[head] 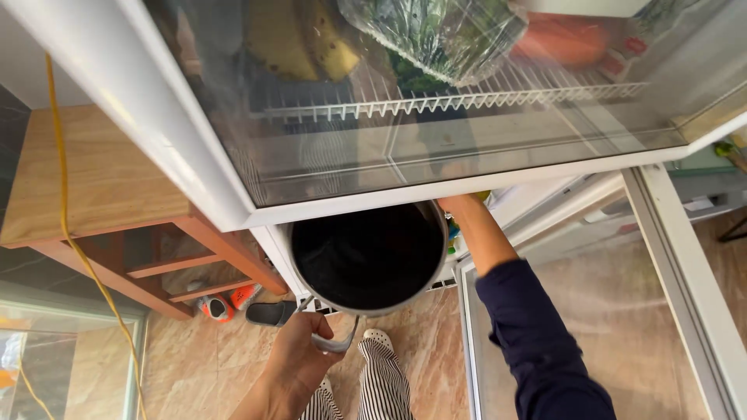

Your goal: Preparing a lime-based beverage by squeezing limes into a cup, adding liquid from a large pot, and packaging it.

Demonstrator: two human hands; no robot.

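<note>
A large dark metal pot hangs in front of an open fridge, its inside black and empty as far as I see. My left hand is shut on the pot's metal handle at its near rim. My right hand reaches under the fridge's glass shelf beside the pot's far right rim; its fingers are hidden by the shelf edge. My right arm wears a dark blue sleeve.
Above the glass shelf, a wire rack holds bananas, bagged greens and an orange pack. The fridge door stands open at right. A wooden table and yellow cable are left; sandals lie on the tiled floor.
</note>
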